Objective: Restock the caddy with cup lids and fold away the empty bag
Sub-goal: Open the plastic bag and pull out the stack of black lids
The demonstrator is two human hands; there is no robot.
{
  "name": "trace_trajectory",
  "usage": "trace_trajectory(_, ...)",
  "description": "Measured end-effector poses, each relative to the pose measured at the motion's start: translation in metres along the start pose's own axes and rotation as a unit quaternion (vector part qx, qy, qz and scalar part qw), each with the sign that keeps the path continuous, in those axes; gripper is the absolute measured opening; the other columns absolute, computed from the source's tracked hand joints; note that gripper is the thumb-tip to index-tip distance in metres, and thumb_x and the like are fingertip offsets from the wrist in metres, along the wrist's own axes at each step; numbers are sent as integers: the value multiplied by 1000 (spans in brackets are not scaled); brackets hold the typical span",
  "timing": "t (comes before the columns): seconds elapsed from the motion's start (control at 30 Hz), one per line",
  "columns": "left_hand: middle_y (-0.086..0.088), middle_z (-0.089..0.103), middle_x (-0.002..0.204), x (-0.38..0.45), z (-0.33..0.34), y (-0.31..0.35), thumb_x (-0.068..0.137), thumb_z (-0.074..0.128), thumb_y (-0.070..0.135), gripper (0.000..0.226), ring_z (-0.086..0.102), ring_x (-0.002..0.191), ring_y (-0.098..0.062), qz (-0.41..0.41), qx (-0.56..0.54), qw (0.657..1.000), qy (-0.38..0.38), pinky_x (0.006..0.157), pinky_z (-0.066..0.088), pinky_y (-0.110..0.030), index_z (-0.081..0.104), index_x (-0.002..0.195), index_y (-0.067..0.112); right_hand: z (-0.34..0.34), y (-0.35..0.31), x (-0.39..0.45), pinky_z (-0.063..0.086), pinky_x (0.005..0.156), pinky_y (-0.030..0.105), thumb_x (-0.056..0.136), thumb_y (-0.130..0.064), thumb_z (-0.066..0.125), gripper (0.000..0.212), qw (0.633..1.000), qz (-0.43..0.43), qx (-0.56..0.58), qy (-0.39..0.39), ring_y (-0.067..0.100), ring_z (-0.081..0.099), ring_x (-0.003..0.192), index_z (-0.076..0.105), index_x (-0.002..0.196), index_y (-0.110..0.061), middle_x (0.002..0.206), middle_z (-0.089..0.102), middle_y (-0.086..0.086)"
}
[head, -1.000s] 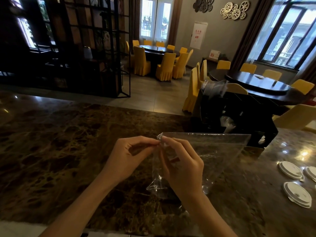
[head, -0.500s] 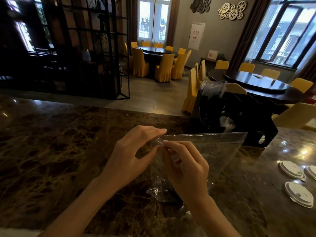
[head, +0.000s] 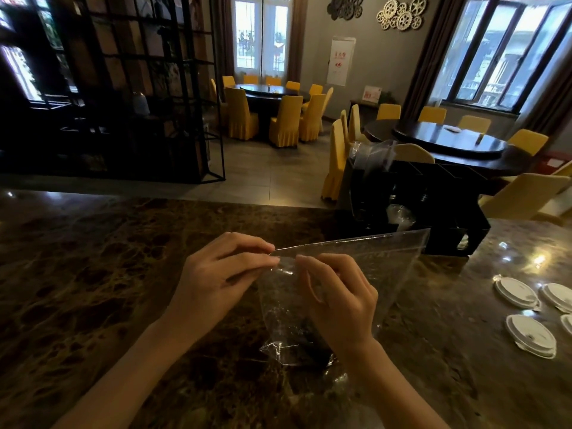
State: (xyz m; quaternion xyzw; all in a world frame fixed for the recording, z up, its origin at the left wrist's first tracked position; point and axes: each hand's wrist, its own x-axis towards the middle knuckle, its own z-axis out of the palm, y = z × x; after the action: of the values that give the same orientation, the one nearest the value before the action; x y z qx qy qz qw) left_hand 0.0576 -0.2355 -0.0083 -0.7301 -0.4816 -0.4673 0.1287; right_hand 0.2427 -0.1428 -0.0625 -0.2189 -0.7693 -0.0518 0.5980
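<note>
I hold a clear empty plastic bag (head: 365,267) above the dark marble counter (head: 93,274). My left hand (head: 216,277) pinches its top left corner between thumb and fingers. My right hand (head: 337,301) grips the same edge just to the right, fingers curled over the plastic. The bag hangs folded into a rough triangle, its lower tip near the counter. Behind it stands the black caddy (head: 439,199) with clear lids in a left compartment. Several white cup lids (head: 515,292) lie flat on the counter at the right.
The counter's far edge runs across the middle of the view. Beyond it are round dark tables (head: 448,144) with yellow chairs (head: 284,122) and a black metal shelf frame (head: 139,88) at the left.
My left hand has shifted its pinch on the bag's top corner and spread its fingers wider. The bag's top edge has tilted up to the right.
</note>
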Motion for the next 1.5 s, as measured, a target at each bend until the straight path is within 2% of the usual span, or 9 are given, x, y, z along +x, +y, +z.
trace_trajectory(0.17,-6,69,117,4,7,-4,89,70,21,23,61,111,-20,93,72,992,-44,89,55,-35,77,109,11,-2,3,1,53,47,33,89,-13,79,11,1000,-16,-4,15,18,66,63,82,96,-6,85,71,11)
trace_trajectory(0.3,-4,74,110,9,13,-6,91,68,19,16,57,117,-23,153,81,983,-67,81,56,-44,78,102,12,-2,4,2,52,47,31,89,-16,79,13,1000,-23,-8,9,17,65,64,82,96,-5,85,71,11)
trace_trajectory(0.53,-9,75,102,9,7,-10,90,71,14,15,69,97,-23,140,49,987,-63,78,58,-34,79,99,5,-3,16,2,52,47,28,94,-20,77,15,999,-35,-21,19,15,64,62,82,100,-8,83,72,9)
trace_trajectory(0.67,-9,74,104,8,5,-13,88,74,10,17,68,97,-22,149,80,982,-88,79,58,-35,78,104,5,-6,21,1,53,48,29,96,-22,74,18,999,-39,-32,16,16,66,63,82,101,-7,85,73,11)
trace_trajectory(0.8,-7,72,110,14,16,-3,82,79,13,33,65,103,-21,161,131,972,-114,83,58,-37,72,114,10,-8,20,2,53,49,30,92,-20,77,18,999,-41,-30,12,16,66,64,82,101,-6,85,73,12)
trace_trajectory(0.93,-3,75,98,20,19,8,86,70,18,17,68,92,-21,169,144,968,-116,80,55,-32,77,101,12,-6,22,1,52,48,29,97,-24,73,20,998,-41,-24,28,15,65,61,83,99,-6,84,72,10)
trace_trajectory(1.07,-4,77,96,22,15,10,90,58,19,25,71,88,-20,156,132,973,-110,79,55,-29,80,98,10,-8,30,-3,51,47,29,93,-21,78,17,998,-45,-36,21,14,64,62,82,102,-7,86,72,9)
trace_trajectory(1.33,-5,77,97,20,15,6,88,63,14,20,72,88,-21,161,141,972,-97,80,55,-30,79,99,10,-12,41,-8,52,49,29,91,-18,82,16,998,-38,-50,24,14,66,67,81,106,-11,95,68,3)
trace_trajectory(1.5,-2,75,103,28,31,18,75,84,13,30,68,90,-23,134,197,966,-104,72,53,-36,77,104,15,-17,38,-4,53,49,30,95,-23,77,18,998,-33,-50,11,16,66,66,81,105,-9,90,71,8)
